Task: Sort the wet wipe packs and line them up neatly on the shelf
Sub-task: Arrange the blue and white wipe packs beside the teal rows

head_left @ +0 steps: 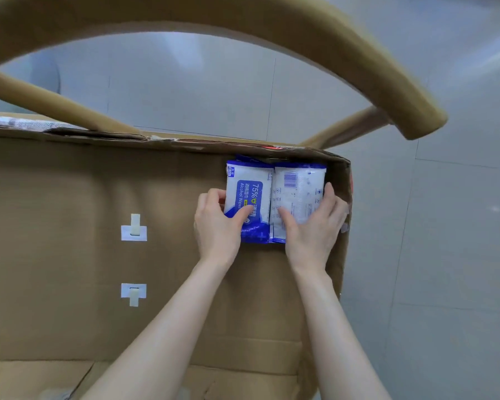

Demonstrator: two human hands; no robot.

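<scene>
Two wet wipe packs lie side by side in the far right corner of a big cardboard box [70,269]. The left pack [250,183] shows its blue and white front, printed "75% Alcohol Wipes". The right pack [299,186] shows its white back with a barcode. My left hand [218,223] grips the left pack, thumb on top and fingers round its left edge. My right hand [315,229] grips the right pack, thumb on top and fingers along its right edge by the box wall. More blue packaging peeks out behind both packs.
The box wall [345,220] stands close on the right and the far wall [156,140] just behind the packs. Two white taped tabs [134,228] mark the box floor to the left. A wooden chair back [243,21] arches overhead above grey floor tiles [445,255].
</scene>
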